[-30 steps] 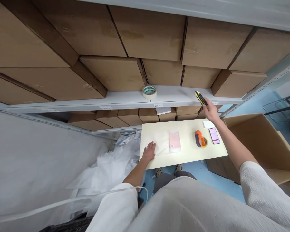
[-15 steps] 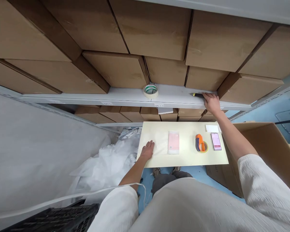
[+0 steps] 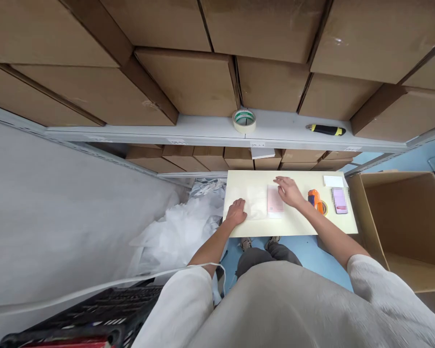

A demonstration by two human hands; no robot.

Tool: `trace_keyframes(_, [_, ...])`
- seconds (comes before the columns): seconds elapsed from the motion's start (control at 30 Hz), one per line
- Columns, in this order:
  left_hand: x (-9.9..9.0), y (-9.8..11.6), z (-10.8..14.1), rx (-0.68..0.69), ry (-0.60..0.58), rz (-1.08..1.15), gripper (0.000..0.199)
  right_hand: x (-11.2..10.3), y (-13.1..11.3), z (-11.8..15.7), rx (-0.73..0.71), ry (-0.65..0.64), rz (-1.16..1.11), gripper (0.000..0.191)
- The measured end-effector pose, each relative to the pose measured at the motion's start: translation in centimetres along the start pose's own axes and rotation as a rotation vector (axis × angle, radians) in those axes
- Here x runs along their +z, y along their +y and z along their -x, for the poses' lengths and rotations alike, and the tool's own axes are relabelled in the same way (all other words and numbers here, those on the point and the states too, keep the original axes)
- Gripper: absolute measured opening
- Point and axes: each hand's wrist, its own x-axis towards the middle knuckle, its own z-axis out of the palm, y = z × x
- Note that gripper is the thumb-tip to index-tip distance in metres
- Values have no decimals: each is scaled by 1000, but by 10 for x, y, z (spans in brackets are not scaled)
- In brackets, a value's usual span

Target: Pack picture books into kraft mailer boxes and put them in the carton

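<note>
My left hand (image 3: pixel 236 211) lies flat on the left part of the pale yellow board (image 3: pixel 297 228), beside a clear plastic sheet or bag (image 3: pixel 256 203). Just right of that is a pink packet (image 3: pixel 275 202). Over the packet's upper right edge hovers my right hand (image 3: pixel 288 190), its fingers loosely bent, somewhat apart and holding nothing. Whether it touches the packet I cannot tell. A black and yellow utility knife (image 3: pixel 326 130) rests on the grey shelf (image 3: pixel 282 128) above.
An orange tape dispenser (image 3: pixel 316 201), a phone (image 3: pixel 340 200) and a white card (image 3: pixel 333 181) lie on the board's right. A masking tape roll (image 3: pixel 244 121) sits on the shelf below cardboard boxes (image 3: pixel 188 82). An open carton (image 3: pixel 413 217) stands right; white plastic wrap (image 3: pixel 177 227) lies left.
My right hand has let go of the utility knife on the shelf and come down to the pink packet. The view has shifted slightly; my left hand stays on the board.
</note>
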Motion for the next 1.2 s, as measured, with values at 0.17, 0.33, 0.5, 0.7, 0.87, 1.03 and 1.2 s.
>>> trace_keyframes(0.17, [-4,-3,-21,7,135,-14,59,102,-42,-11,201,-307,-16,61])
trace_keyframes(0.33, [9,-6,-54,219,104,28,68,155,-53,-36,271,-361,70,67])
trace_keyframes(0.5, [28,-12,-59,269,180,38,74,184,-48,-37,248,-319,108,70])
trace_keyframes(0.7, [35,-6,-53,196,235,71,80,202,-47,-28,287,-240,119,73])
trace_keyframes(0.87, [36,-2,-53,133,210,102,81,214,-41,-23,275,-176,150,76])
trace_keyframes(1.03, [39,-10,-52,153,269,110,74,230,-29,-17,264,-70,104,79])
trace_keyframes(1.2, [37,-19,-52,124,311,115,71,238,-23,-13,252,-10,57,79])
